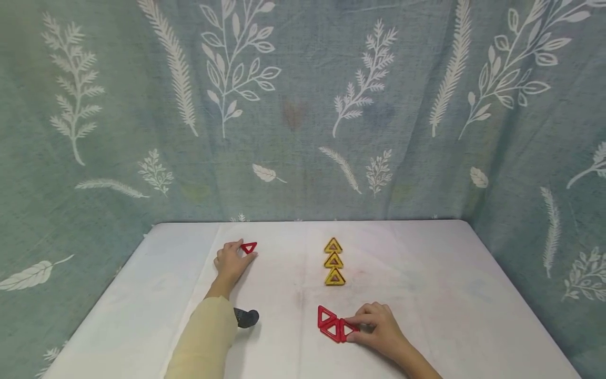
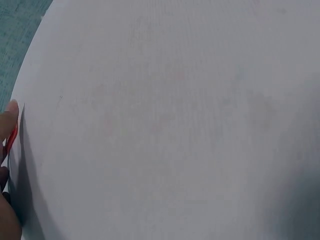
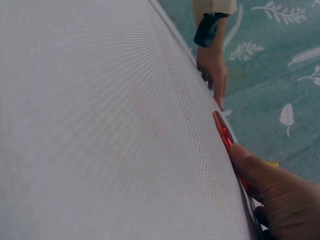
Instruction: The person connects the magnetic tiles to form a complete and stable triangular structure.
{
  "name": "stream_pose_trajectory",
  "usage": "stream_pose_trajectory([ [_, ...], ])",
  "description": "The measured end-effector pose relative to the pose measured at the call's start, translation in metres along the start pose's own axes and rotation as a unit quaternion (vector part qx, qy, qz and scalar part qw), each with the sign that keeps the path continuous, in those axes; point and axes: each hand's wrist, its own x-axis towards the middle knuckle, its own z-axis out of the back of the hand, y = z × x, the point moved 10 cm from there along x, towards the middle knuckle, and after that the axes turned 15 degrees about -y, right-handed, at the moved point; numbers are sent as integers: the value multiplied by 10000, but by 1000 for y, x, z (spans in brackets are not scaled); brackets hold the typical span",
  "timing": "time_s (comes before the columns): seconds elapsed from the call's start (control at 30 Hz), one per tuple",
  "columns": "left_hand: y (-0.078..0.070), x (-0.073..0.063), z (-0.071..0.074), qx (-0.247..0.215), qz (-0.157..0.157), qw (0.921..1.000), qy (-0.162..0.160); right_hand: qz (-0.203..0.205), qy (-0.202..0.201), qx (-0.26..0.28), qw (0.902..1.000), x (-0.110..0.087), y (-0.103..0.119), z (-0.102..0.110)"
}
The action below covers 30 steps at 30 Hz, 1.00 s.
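At the far left of the table, my left hand [image 1: 231,261] pinches a red triangle frame [image 1: 249,243] between thumb and fingers. The left wrist view catches only a sliver of that triangle [image 2: 13,136], beside the fingers at the edge. Nearer the front, three red triangle frames lie joined in a row: one on the left [image 1: 320,317], one in the middle [image 1: 326,331] and one on the right [image 1: 342,330]. My right hand [image 1: 379,329] grips the right one by its corners with thumb and fingers. In the right wrist view, red pieces [image 3: 222,127] appear edge-on beside the thumb.
Three yellow triangles [image 1: 335,282] stand in a column, tip to base, behind the red row. The white table [image 1: 426,273] ends at a leaf-patterned curtain [image 1: 303,158]. A dark wrist camera [image 1: 247,318] juts out from the left sleeve.
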Motion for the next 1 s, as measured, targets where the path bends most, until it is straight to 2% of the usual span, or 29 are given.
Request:
stream_pose_trajectory([
  [0.17, 5, 3, 1, 44, 112, 9998, -178, -45, 23, -23, 10000, 1, 0, -3],
  [0.33, 6, 1, 4, 42, 97, 9997, -238, -184, 122, -96, 9997, 1, -2, -5],
  [0.6, 3, -6, 4, -210, -53, 9983, -539, 114, -40, -88, 9999, 1, 1, 2],
  [1.0, 5, -21, 7, -109, -204, 9973, -701, 49, 22, -53, 10000, 1, 1, 0],
])
